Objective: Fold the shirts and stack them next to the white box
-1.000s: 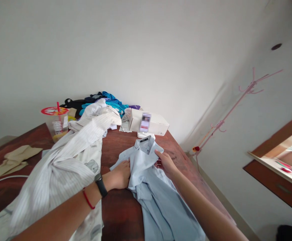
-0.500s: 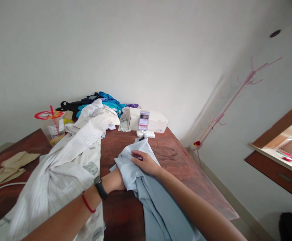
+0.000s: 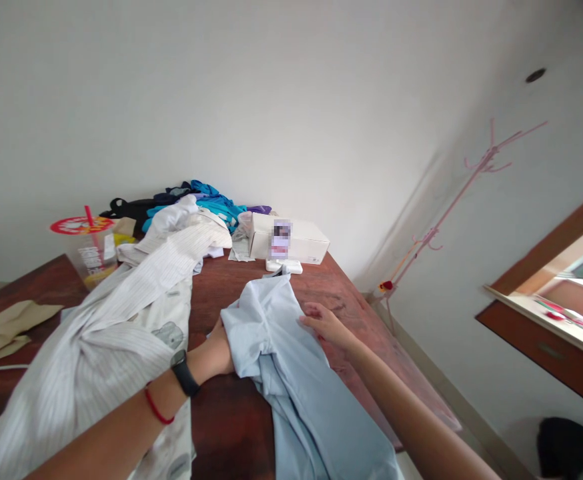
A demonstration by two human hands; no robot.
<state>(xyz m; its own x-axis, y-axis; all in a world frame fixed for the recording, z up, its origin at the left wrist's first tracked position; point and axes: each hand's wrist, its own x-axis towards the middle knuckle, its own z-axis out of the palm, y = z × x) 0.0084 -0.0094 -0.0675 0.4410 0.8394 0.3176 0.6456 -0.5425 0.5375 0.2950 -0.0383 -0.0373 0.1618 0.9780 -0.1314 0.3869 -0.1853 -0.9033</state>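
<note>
A light blue shirt (image 3: pixel 281 373) lies on the dark wooden table (image 3: pixel 236 440), folded over on its left side. My left hand (image 3: pixel 217 352) sits at the shirt's left edge, with its fingers hidden under the fold of cloth. My right hand (image 3: pixel 324 323) rests on the shirt's right edge, fingers stretched out flat along the fabric. A black watch and a red string are on my left wrist.
A white striped garment (image 3: pixel 106 333) sprawls to the left. Behind it are a heap of blue and black clothes (image 3: pixel 191 200), a plastic cup with a red lid (image 3: pixel 87 247), a white box (image 3: pixel 286 240) and beige cloth (image 3: pixel 6 323). A pink coat stand (image 3: pixel 451 207) leans in the corner.
The right side of the shirt was folded over to the left, covering the collar. My right hand then slid back to the shirt's right edge. My left hand stayed at the left edge.
</note>
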